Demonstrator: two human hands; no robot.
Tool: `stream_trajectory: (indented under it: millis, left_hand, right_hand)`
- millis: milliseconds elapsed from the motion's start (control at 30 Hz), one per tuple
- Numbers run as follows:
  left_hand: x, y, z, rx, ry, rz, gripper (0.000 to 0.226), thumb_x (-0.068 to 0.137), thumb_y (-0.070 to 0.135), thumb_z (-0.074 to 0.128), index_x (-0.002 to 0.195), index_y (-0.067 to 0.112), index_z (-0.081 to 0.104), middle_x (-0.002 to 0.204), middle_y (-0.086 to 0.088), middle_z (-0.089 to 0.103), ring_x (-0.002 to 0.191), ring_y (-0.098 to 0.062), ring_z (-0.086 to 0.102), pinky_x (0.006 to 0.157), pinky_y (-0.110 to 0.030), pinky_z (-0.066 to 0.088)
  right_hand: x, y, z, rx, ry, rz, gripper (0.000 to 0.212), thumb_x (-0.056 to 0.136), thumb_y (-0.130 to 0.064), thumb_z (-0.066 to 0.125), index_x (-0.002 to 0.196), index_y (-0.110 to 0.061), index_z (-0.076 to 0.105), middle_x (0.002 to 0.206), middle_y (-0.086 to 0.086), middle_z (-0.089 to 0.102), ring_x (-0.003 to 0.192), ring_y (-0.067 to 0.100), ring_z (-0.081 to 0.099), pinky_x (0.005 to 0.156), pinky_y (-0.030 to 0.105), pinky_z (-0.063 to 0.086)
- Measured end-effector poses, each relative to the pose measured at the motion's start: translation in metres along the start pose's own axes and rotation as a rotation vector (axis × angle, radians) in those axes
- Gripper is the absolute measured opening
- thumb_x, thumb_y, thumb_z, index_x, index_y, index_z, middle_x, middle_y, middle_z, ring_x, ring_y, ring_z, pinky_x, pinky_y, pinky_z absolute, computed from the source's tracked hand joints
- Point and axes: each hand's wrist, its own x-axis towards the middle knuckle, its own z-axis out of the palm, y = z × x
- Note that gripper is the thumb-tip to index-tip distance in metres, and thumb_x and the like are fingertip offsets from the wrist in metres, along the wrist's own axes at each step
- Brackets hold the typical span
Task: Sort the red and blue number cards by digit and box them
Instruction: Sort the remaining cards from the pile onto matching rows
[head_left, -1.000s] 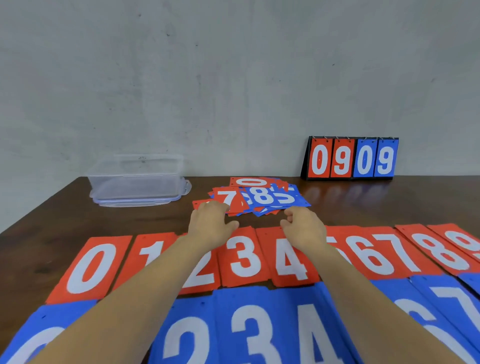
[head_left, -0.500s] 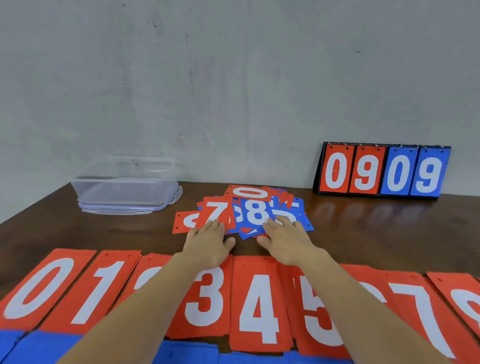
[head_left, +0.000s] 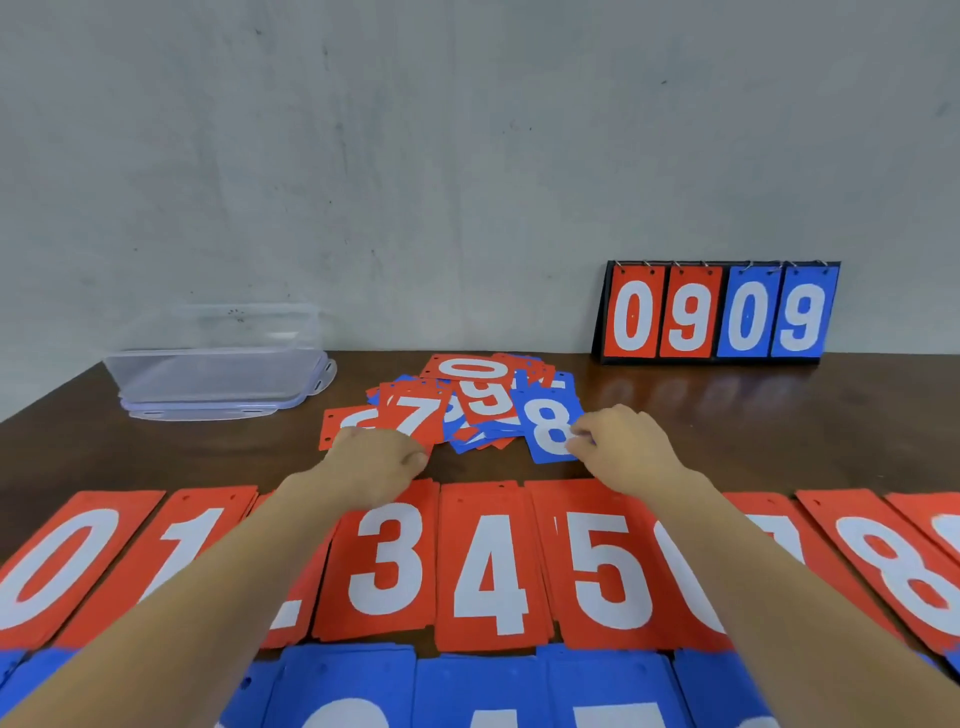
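Observation:
A loose pile of red and blue number cards (head_left: 483, 400) lies mid-table. My right hand (head_left: 623, 449) pinches a blue 8 card (head_left: 548, 423) at its right edge, at the pile's right side. My left hand (head_left: 376, 462) has curled fingers on a red 7 card (head_left: 413, 415) at the pile's left front. In front of the pile a row of sorted red card stacks (head_left: 488, 566) runs from 0 to 8. A row of blue card stacks (head_left: 467, 691) lies nearest me, mostly cut off. A clear plastic box (head_left: 218, 358) stands at the back left.
A flip scoreboard (head_left: 717, 312) showing 0 9 0 9 stands at the back right against the grey wall. Bare brown table (head_left: 753, 426) shows between the pile and the scoreboard. My forearms cross over the red 2 and 6 stacks.
The blue 8 card has shifted right out of the pile with my right hand, uncovering a red 9. My left hand curled onto the red 7 card. The camera moved closer.

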Motion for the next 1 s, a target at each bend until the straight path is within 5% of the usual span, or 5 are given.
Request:
stream_trajectory:
  millis: [200, 367, 500, 800, 1000]
  left_hand:
    - [0.020, -0.030, 0.002, -0.331, 0.294, -0.225, 0.035, 0.092, 0.039, 0.057, 0.122, 0.020, 0.063, 0.126, 0.000, 0.062, 0.117, -0.020, 0.055, 0.104, -0.038, 0.038]
    - [0.038, -0.034, 0.004, -0.266, 0.140, -0.272, 0.092, 0.074, 0.073, 0.059, 0.148, 0.026, 0.032, 0.148, -0.006, 0.036, 0.134, -0.025, 0.036, 0.111, -0.043, 0.030]
    - [0.043, -0.035, 0.013, -0.105, 0.018, -0.284, 0.098, 0.071, 0.086, 0.043, 0.151, 0.033, 0.023, 0.154, -0.006, 0.020, 0.141, -0.027, 0.020, 0.115, -0.044, 0.017]
    - [0.044, -0.027, 0.015, -0.080, 0.108, -0.273, 0.076, 0.079, 0.076, 0.048, 0.144, 0.037, 0.039, 0.144, -0.003, 0.038, 0.133, -0.023, 0.034, 0.110, -0.043, 0.023]
    - [0.044, -0.013, 0.013, -0.162, 0.172, -0.305, 0.072, 0.081, 0.060, 0.061, 0.145, 0.034, 0.038, 0.139, 0.001, 0.052, 0.126, -0.021, 0.049, 0.101, -0.035, 0.037]
  right_hand:
    - [0.032, -0.001, 0.012, 0.178, -0.059, 0.134, 0.062, 0.089, -0.048, 0.059, 0.143, -0.022, 0.040, 0.130, 0.004, 0.052, 0.124, 0.023, 0.040, 0.099, 0.038, 0.039]
    - [0.050, 0.005, 0.023, 0.164, -0.161, 0.158, 0.092, 0.079, -0.066, 0.061, 0.151, -0.029, 0.018, 0.142, 0.006, 0.029, 0.132, 0.025, 0.026, 0.106, 0.038, 0.027]
    - [0.053, 0.010, 0.026, 0.021, -0.241, 0.145, 0.093, 0.077, -0.079, 0.045, 0.152, -0.031, 0.019, 0.148, 0.006, 0.021, 0.137, 0.025, 0.020, 0.111, 0.040, 0.021]
    - [0.047, -0.009, 0.017, -0.024, -0.167, 0.175, 0.074, 0.079, -0.071, 0.055, 0.140, -0.030, 0.044, 0.129, 0.007, 0.041, 0.117, 0.024, 0.043, 0.097, 0.036, 0.037]
    - [0.045, -0.018, 0.020, 0.364, -0.143, 0.348, 0.079, 0.073, -0.042, 0.079, 0.138, -0.019, 0.040, 0.133, 0.010, 0.037, 0.112, 0.026, 0.051, 0.091, 0.037, 0.048]
